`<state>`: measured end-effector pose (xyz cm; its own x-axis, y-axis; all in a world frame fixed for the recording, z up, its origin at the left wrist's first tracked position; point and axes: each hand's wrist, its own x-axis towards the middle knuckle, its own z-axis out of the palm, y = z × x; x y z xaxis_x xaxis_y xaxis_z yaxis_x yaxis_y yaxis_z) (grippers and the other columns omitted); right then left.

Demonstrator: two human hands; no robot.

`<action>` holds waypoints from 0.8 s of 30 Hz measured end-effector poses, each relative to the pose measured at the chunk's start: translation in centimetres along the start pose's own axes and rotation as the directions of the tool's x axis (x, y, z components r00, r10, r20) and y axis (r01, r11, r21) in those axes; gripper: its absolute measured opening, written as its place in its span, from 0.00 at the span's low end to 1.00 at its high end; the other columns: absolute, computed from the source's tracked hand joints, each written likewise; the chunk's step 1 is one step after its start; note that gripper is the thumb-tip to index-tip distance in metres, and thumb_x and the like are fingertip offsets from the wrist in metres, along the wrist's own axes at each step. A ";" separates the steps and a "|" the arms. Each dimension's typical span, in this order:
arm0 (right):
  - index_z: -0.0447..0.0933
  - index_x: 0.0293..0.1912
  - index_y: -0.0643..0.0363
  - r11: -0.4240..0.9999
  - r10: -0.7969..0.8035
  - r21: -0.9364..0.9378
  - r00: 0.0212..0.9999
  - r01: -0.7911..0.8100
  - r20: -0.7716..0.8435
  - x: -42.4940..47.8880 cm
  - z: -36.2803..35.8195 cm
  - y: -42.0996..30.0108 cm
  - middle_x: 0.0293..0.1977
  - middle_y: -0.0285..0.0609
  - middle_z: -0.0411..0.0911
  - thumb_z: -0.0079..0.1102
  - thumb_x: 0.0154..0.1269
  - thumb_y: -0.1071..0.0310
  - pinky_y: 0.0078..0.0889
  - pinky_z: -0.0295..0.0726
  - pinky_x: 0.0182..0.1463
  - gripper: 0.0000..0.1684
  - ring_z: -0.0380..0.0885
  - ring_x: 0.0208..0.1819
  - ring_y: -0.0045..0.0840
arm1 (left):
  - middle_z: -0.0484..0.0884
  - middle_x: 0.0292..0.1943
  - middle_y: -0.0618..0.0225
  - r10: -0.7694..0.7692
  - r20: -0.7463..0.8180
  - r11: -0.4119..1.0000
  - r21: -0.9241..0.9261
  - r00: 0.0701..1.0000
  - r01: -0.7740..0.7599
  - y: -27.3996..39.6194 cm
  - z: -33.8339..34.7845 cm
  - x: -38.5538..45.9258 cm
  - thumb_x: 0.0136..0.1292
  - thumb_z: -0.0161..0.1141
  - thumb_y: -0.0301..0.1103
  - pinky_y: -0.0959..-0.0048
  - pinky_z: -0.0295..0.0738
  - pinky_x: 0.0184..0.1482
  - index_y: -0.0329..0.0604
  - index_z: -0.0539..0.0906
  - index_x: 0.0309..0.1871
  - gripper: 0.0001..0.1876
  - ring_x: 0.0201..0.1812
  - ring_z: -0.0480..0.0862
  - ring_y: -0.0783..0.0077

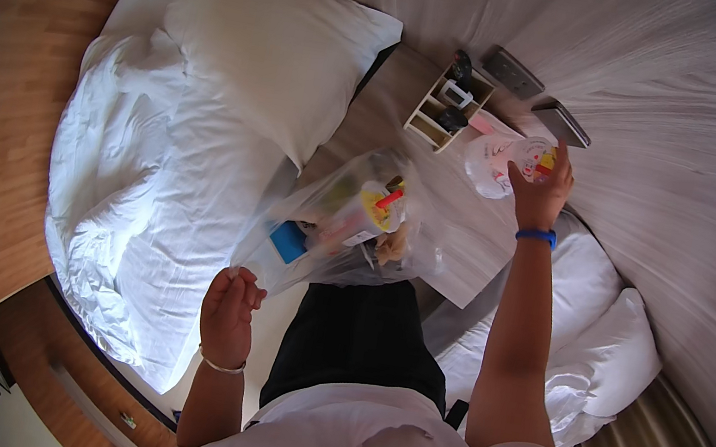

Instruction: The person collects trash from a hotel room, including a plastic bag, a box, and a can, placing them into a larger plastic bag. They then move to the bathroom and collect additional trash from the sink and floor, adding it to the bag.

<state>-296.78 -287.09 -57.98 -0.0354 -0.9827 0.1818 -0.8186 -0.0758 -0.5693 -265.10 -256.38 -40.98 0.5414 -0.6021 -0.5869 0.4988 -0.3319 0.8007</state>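
Observation:
My left hand [231, 305] pinches the rim of a clear plastic bag [426, 234], which is stretched over the front of the bedside table. Inside the bag are a drink cup [370, 215] with a yellow-printed lid and a red straw, a blue box [288, 241] and some crumpled brown material [391, 246]. My right hand [542, 189] reaches to the back right of the table. Its thumb and fingers are around the printed lid of a clear plastic cup [530, 158]. Thin clear plastic [490, 167] with pink print sits beside that cup.
A compartment organizer [427, 119] holds several small items on the bedside table [463, 268]. Two dark panels [514, 73] are on the wall behind. A bed with a white pillow [266, 47] lies left, another bed with white bedding [590, 351] right.

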 end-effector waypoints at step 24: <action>0.64 0.70 0.56 0.788 -0.551 0.550 0.717 0.277 0.428 -13.5 -2.8 -19.4 0.69 0.52 0.64 0.81 0.41 0.50 0.47 0.60 0.73 0.58 0.64 0.69 0.49 | 0.79 0.34 0.71 -0.039 0.198 0.981 0.193 0.980 0.000 -0.7 -0.8 0.5 0.78 0.42 0.27 0.79 0.69 0.39 0.33 0.77 0.61 0.16 0.27 0.68 0.84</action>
<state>-282.05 -271.91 -47.19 0.6708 -0.7347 0.1011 -0.3394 -0.4253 -0.8390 -264.65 -255.87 -41.98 0.3771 -0.7203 -0.5822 0.3592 -0.4657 0.8088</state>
